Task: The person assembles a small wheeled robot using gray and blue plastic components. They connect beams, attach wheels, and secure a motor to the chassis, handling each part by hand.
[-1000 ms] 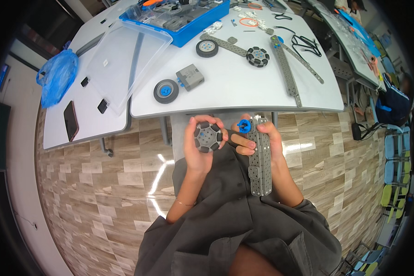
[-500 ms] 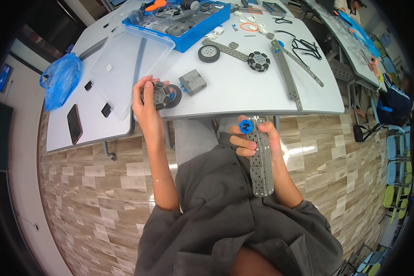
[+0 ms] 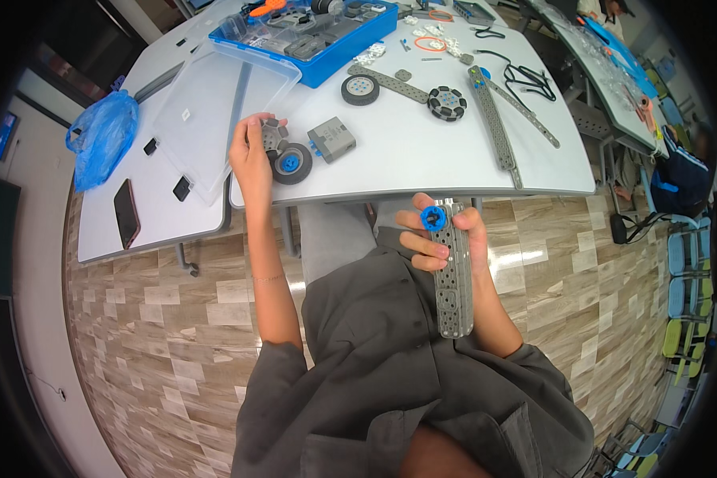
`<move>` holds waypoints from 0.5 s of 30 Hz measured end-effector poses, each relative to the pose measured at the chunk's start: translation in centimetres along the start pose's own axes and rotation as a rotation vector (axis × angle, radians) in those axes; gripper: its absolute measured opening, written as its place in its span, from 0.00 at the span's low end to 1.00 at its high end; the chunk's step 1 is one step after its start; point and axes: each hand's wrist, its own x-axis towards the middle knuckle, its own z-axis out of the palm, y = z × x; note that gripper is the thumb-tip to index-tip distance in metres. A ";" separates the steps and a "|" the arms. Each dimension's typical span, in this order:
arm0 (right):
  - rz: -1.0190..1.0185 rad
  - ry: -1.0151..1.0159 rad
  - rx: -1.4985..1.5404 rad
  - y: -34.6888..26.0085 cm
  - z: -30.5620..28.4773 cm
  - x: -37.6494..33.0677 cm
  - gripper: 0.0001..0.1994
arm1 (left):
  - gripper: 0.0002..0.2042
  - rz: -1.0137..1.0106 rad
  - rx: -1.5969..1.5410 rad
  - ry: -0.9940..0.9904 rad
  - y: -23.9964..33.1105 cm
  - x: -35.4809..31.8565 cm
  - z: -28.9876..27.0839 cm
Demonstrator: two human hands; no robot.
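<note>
- Two bare hands are at work: the left hand (image 3: 251,163) left of centre in the upper half of the frame, the right hand (image 3: 427,245) just right of centre.
- The right hand is closed on a grey beam assembly (image 3: 452,291), which stands nearly lengthwise below the table (image 3: 390,171) edge; the fingers wrap its left side and the thumb presses near its top.
- This assembly looks stiff and fairly light, probably hard plastic, with rows of holes that should give grip; its long sides seem the best place to hold.
- A blue round part (image 3: 432,217) sits at its upper left end — likely small enough to knock loose, so a hold lower down looks safer.
- The left hand is half curled around a grey roller wheel (image 3: 275,138); whether it bears the wheel's weight cannot be told.
- That wheel looks rigid and its rim rollers may turn under the fingers — its flat faces seem steadier to pinch.
- Just below it lies a black tyre with a blue hub (image 3: 291,164), probably rubbery; a grey block (image 3: 334,141) lies to the right.
</note>
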 end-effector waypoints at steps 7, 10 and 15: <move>0.027 -0.051 -0.005 -0.1 -0.4 0.0 0.15 | 0.21 0.049 -0.044 -0.029 0.3 0.2 1.0; 0.021 -0.044 -0.021 -0.2 -0.5 -0.1 0.15 | 0.21 0.109 -0.014 -0.068 0.6 0.1 1.0; 0.022 -0.020 -0.080 0.0 -0.6 -0.2 0.15 | 0.21 0.126 -0.044 -0.189 1.1 0.5 0.7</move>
